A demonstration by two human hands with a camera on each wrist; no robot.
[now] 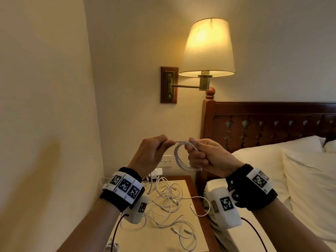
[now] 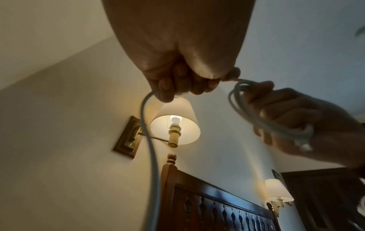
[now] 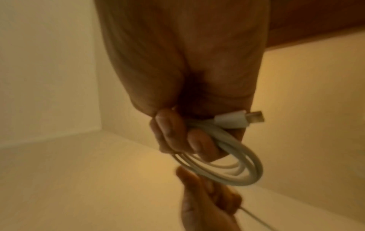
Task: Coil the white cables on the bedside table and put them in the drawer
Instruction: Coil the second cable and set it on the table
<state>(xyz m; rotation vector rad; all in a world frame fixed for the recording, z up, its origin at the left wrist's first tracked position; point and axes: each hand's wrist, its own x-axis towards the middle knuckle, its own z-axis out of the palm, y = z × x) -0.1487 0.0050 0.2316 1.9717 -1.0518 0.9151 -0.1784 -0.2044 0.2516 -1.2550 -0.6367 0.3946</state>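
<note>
Right hand [image 1: 205, 155]: fingers were curled round the coil [image 1: 181, 157], held above the surface [image 1: 183, 239].
Left hand [image 1: 152, 151]: pinched the cable's free length beside the coil.
Loose cables [image 1: 169, 200]: lay tangled on the surface.

The bedside table [image 1: 190, 182] is cut off below; its drawer is hidden.
</note>
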